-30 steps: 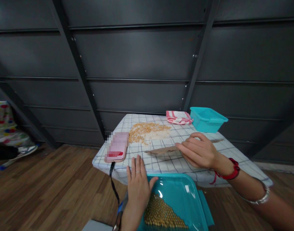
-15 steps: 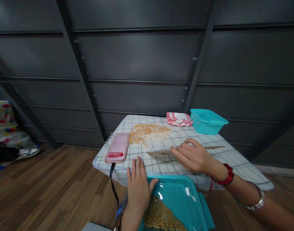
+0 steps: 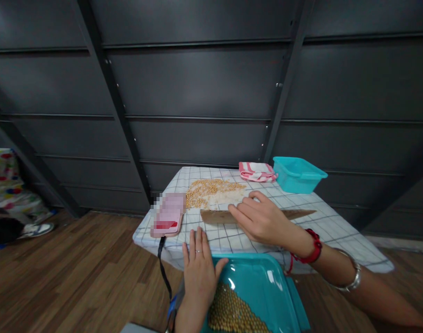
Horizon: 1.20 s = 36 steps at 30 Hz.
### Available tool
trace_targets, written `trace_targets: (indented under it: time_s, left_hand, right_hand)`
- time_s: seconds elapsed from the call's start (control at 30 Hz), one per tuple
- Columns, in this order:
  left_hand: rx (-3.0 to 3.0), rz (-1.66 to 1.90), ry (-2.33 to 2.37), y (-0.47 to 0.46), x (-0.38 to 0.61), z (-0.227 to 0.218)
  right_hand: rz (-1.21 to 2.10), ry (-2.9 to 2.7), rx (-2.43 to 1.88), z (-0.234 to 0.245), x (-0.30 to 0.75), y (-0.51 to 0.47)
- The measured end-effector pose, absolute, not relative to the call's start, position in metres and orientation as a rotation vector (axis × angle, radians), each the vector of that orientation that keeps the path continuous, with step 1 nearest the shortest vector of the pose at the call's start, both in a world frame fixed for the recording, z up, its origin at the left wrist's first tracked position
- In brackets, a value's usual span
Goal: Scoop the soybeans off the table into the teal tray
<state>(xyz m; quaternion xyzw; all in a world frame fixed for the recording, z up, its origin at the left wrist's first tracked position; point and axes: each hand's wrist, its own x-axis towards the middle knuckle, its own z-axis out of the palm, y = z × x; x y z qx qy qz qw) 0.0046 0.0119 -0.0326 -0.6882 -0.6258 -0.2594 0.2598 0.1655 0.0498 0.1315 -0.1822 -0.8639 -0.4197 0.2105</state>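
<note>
My right hand (image 3: 258, 217) is closed on the top edge of a long brown strip of cardboard (image 3: 216, 217), which stands on the checked tablecloth. Just beyond the strip, tan dried beans (image 3: 211, 186) lie spread in a patch, with pale, fine bits (image 3: 225, 199) at its near right side. Below the table's front edge is a teal plastic tub (image 3: 254, 273), with more beans (image 3: 232, 310) gathered at its lower left. My left hand (image 3: 199, 273) lies over the tub's left rim, fingers stretched forward and thumb out along the rim.
A pink phone (image 3: 168, 215), partly blurred, lies at the table's left with a black strap hanging down. At the back right are a folded pink-striped cloth (image 3: 256, 172) and a turquoise basin (image 3: 297, 178). A dark panelled wall (image 3: 197, 83) stands behind the table.
My right hand has moved left and slightly away from me, taking the cardboard closer to the bean patch. More of its broad face shows. My left hand stays on the tub.
</note>
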Motion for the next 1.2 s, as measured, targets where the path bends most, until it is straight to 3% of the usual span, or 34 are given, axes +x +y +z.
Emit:
trace_targets:
  time_s: [0.33,1.2]
  left_hand:
    - [-1.857,-0.651,-1.682,0.011,0.004,-0.031]
    - [-1.851,-0.694,-1.651,0.010,0.005,-0.028]
  right_hand:
    - [-1.222,-2.308,-0.574,0.132,0.188,0.066]
    - [-0.721,-2.597,-0.858,0.159,0.176,0.096]
